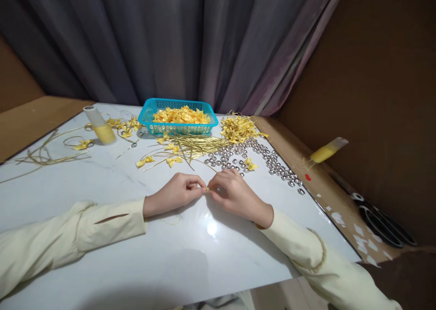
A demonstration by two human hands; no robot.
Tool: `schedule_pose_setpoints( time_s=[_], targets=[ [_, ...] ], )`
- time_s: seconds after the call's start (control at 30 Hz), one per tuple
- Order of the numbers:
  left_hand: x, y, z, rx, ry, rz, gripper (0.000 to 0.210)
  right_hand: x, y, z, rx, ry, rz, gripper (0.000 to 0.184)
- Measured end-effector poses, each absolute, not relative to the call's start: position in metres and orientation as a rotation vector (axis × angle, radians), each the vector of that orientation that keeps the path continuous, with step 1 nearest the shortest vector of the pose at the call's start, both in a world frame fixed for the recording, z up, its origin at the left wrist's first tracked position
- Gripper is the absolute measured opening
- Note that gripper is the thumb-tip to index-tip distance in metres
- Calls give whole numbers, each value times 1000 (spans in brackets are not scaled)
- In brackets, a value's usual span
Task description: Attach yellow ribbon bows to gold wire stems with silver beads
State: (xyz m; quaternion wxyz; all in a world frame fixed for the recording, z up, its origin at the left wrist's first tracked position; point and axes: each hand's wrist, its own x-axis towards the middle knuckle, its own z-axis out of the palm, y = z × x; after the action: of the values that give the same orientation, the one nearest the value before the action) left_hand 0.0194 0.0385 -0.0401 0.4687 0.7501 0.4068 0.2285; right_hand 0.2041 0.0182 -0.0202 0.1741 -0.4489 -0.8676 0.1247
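Observation:
My left hand (179,192) and my right hand (235,194) meet over the middle of the white table, thumbs and fingertips pinched close together. Between them shows a small bit of gold cord (206,190), gripped from both sides; its exact shape is too small to make out. Just beyond my fingers lie silver beads (231,153) in a loose spread and a bundle of cut gold cords (200,145). A single yellow ribbon bow (250,164) rests among the beads, and several more bows (173,161) lie to the left.
A blue basket (145,112) of yellow bows stands at the back, beside a heap of corded bows (238,127). Tubes with yellow contents stand at left (102,128) and lean at right (329,150). Black-handled scissors (378,219) lie at the right among paper scraps.

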Motion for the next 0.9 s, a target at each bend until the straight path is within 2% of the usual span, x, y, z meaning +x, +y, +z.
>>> schedule_pose_setpoints(
  time_s=[0.9],
  targets=[
    [20,38,-41,1859,1020,569,23,203,15,-17,-1140,-2612,179,18]
  ],
)
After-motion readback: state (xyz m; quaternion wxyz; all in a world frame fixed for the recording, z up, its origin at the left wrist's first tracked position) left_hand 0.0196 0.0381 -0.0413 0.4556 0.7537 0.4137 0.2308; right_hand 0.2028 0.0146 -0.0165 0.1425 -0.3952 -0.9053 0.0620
